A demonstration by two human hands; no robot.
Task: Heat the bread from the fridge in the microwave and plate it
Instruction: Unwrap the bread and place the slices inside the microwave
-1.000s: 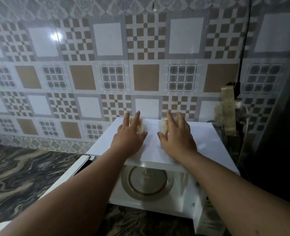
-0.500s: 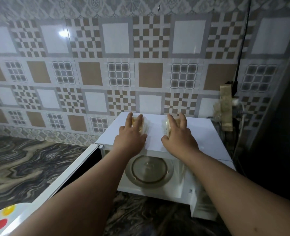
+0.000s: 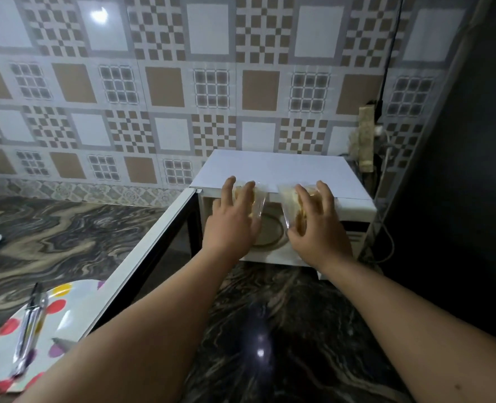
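Each hand holds one wrapped piece of bread in front of the open microwave (image 3: 284, 170), at the top edge of its mouth. The left hand (image 3: 232, 221) has its fingers (image 3: 242, 196) curled over the left bread (image 3: 255, 203); the right hand (image 3: 316, 225) grips the right bread (image 3: 292, 207) the same way. The turntable (image 3: 270, 234) lies just below and beyond the fingers, so the bread must go down and forward. Both packets stand on end, long axis running toward the cavity. Neither hand is nearer. A second ago both pieces rested on the microwave's top under flat hands; now they are lifted off. The door (image 3: 142, 257) hangs open at left, beside a spotted plate (image 3: 66, 309) on the table (image 3: 52, 228).
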